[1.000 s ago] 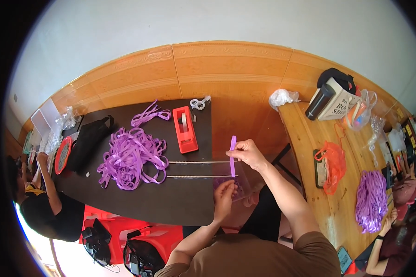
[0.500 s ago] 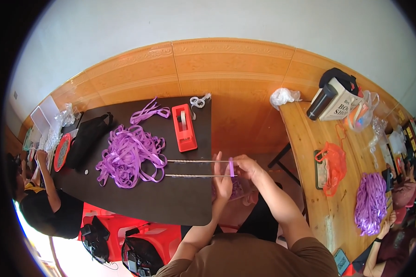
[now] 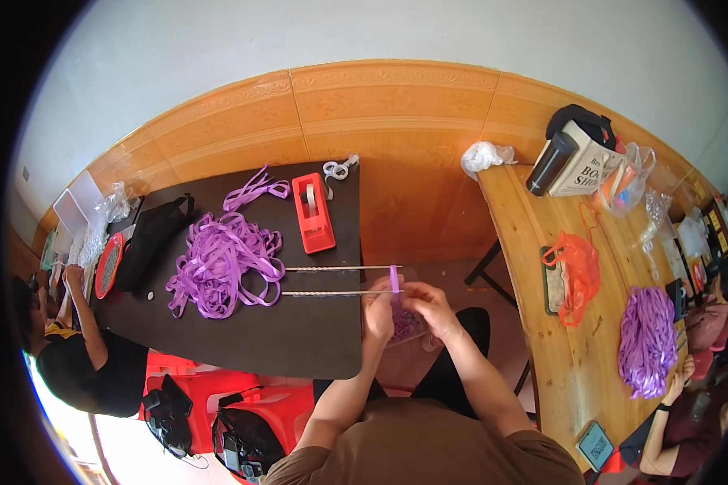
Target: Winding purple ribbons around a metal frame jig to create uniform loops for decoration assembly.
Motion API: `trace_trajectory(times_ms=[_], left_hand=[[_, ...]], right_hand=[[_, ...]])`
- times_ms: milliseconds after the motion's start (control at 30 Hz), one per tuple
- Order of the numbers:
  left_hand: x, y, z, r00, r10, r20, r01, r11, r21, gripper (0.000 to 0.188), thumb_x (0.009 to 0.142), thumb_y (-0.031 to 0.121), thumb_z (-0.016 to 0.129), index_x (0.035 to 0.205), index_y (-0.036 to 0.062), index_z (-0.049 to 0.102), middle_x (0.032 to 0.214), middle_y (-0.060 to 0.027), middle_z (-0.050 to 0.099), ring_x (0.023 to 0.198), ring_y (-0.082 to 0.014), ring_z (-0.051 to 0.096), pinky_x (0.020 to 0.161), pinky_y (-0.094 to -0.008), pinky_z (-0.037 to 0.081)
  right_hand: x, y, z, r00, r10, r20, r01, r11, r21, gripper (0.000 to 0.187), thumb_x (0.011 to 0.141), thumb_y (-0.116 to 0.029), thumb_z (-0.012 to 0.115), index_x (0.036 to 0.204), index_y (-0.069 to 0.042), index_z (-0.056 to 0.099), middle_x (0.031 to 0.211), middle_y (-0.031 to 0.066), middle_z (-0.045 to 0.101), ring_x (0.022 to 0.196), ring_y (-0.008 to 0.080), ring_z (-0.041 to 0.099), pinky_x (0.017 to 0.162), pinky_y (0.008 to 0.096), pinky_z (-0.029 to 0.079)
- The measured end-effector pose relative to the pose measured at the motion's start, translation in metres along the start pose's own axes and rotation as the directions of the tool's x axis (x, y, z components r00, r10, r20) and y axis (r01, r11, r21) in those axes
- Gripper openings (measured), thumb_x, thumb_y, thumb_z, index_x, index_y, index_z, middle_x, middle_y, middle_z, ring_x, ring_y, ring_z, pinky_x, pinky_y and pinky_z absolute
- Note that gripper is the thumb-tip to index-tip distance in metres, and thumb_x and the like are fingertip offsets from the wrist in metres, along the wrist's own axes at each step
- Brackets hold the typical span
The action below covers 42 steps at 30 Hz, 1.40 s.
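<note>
Two thin metal rods (image 3: 332, 293) lie parallel on the dark table and stick out past its right edge. A short band of purple ribbon (image 3: 394, 277) spans both rods near their free ends. My left hand (image 3: 378, 314) is closed just below the lower rod, by the band. My right hand (image 3: 431, 310) pinches at the band's lower end, fingertips close to the left hand's. What exactly each set of fingers grips is partly hidden. Under the hands sits a clear container (image 3: 411, 326) with purple pieces in it.
On the dark table (image 3: 299, 343) lie a tangled purple ribbon heap (image 3: 226, 263), a red tape dispenser (image 3: 314, 214), white-handled scissors (image 3: 338, 168) and a black bag (image 3: 155, 242). The wooden table (image 3: 534, 234) at right bears a ribbon bundle (image 3: 647, 343) and an orange bag (image 3: 576, 279). Other people sit at both sides.
My right hand has gone from the upper rod's end down to below the lower rod. My left hand, its fingers stretched across the rods before, is now closed beneath them.
</note>
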<state>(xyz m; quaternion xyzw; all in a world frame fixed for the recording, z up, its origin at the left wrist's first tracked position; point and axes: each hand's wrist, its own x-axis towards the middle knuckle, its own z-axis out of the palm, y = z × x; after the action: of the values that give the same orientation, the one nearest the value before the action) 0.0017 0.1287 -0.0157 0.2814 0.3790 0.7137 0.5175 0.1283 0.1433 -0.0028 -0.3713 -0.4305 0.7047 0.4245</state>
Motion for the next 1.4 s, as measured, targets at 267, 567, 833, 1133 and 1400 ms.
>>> trace_trajectory(times_ms=[267, 567, 833, 1133, 1400], left_hand=[[-0.004, -0.002, -0.006, 0.994, -0.111, -0.016, 0.11, 0.992, -0.061, 0.021, 0.083, 0.004, 0.056, 0.1, -0.0041, 0.065, 0.096, -0.0123, 0.066, 0.088, -0.0186, 0.061, 0.081, -0.0279, 0.047], [-0.005, -0.003, -0.006, 0.989, -0.15, 0.01, 0.15, 0.984, -0.093, 0.026, 0.084, 0.005, 0.052, 0.105, -0.0064, 0.06, 0.1, -0.0146, 0.064, 0.085, -0.0185, 0.062, 0.073, -0.0266, 0.049], [-0.038, 0.027, 0.022, 0.962, -0.251, -0.106, 0.211, 0.933, -0.293, 0.03, 0.092, 0.015, 0.042, 0.112, -0.0013, 0.057, 0.099, -0.0092, 0.063, 0.073, -0.0129, 0.055, 0.06, -0.0221, 0.043], [-0.05, 0.053, 0.033, 0.925, -0.36, -0.118, 0.314, 0.903, -0.295, 0.026, 0.091, 0.017, 0.042, 0.099, -0.0006, 0.059, 0.087, -0.0048, 0.06, 0.062, -0.0084, 0.044, 0.051, -0.0206, 0.032], [-0.044, 0.061, 0.026, 0.87, -0.492, -0.01, 0.45, 0.804, -0.388, 0.043, 0.094, 0.036, 0.039, 0.114, -0.0009, 0.051, 0.098, -0.0086, 0.058, 0.087, -0.0165, 0.051, 0.077, -0.0292, 0.037]], right_hand=[[-0.008, 0.005, 0.025, 0.959, -0.276, 0.06, 0.281, 0.91, -0.306, 0.017, 0.081, -0.002, 0.062, 0.098, 0.001, 0.061, 0.084, 0.0035, 0.063, 0.075, 0.0081, 0.057, 0.065, 0.0217, 0.045], [-0.012, 0.024, 0.03, 0.972, -0.231, -0.036, 0.226, 0.969, -0.101, 0.01, 0.088, -0.004, 0.056, 0.086, 0.001, 0.064, 0.072, 0.0016, 0.061, 0.062, 0.0049, 0.052, 0.054, 0.0189, 0.039], [-0.025, 0.011, 0.041, 0.991, -0.06, -0.116, 0.073, 0.991, 0.112, 0.01, 0.087, -0.006, 0.057, 0.082, -0.002, 0.065, 0.067, 0.0022, 0.061, 0.056, 0.0063, 0.052, 0.052, 0.0178, 0.04], [-0.033, -0.012, 0.053, 0.987, -0.06, -0.147, 0.074, 0.993, 0.092, 0.012, 0.086, -0.008, 0.057, 0.078, -0.002, 0.064, 0.064, 0.0016, 0.06, 0.052, 0.0058, 0.05, 0.047, 0.0171, 0.038], [-0.039, -0.04, 0.048, 0.97, -0.099, -0.221, 0.108, 0.994, 0.029, 0.016, 0.086, -0.015, 0.061, 0.076, -0.004, 0.065, 0.063, 0.0017, 0.06, 0.051, 0.0057, 0.05, 0.046, 0.017, 0.036]])
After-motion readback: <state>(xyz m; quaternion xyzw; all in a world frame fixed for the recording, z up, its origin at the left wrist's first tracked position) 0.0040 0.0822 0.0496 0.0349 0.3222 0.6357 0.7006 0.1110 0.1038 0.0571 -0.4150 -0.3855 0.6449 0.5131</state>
